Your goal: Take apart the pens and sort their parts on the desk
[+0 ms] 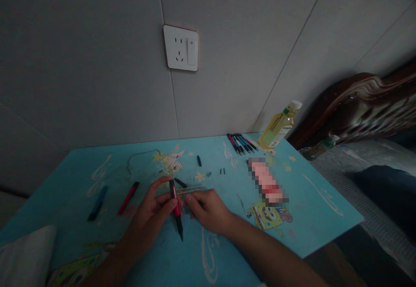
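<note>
My left hand is closed on a red and black pen, tilted with its dark tip pointing down toward me. Just to the right, my right hand has thumb and fingers pinched together close to the pen's barrel; whatever is between them is too small to make out. Thin pale rods lie behind the fingers. Beyond the pen is a small black pen part, and farther back a dark one. Two tiny dark pieces lie to the right.
On the blue patterned table, a red barrel and a blue barrel lie left. Several pens are lined up at the back, beside a yellow liquid bottle. A blurred pink item lies right; white cloth is front left.
</note>
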Demonstrator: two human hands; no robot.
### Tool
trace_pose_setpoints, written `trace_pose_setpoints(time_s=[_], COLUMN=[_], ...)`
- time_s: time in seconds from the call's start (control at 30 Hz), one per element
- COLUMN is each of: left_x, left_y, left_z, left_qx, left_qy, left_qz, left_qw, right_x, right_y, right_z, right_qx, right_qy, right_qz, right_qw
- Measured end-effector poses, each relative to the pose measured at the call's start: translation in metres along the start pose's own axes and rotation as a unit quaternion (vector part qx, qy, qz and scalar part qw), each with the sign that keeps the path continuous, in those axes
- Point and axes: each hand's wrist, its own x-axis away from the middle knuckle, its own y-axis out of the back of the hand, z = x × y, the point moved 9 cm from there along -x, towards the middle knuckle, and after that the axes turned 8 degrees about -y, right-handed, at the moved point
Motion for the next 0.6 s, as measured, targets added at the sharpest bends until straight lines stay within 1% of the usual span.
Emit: trace_pose_setpoints(time_s=[0.17, 0.3, 0.4, 0.5, 0.6], left_x=[-0.002, -0.004, -0.002, -0.002, -0.002], left_y=[-0.002, -0.005, -0.006, -0.005, -0.004], left_z=[-0.003, -0.005, -0.007, -0.012, -0.012], left_qx=[-0.028, -0.033, -0.052, -0.056, -0.054], left_qy=[-0.013, -0.004, 0.005, -0.008, -0.012], left_qz=[0.016, 0.020, 0.010, -0.008, -0.013], left_qw=[0.999, 0.999, 0.999, 0.998, 0.998], right_x=[0.000, 0.001, 0.001, 0.001, 0.001], right_y=[-0.001, -0.002, -0.003, -0.004, -0.004], right_z=[0.002, 0.004, 0.004, 0.004, 0.005], right_qx=[0.001, 0.012, 0.030, 0.043, 0.050], right_qy=[0.002, 0.010, 0.017, 0.019, 0.022], right_qz=[0.006, 0.009, 0.007, 0.006, 0.001], right_qw=[1.000, 1.000, 0.999, 0.999, 0.999])
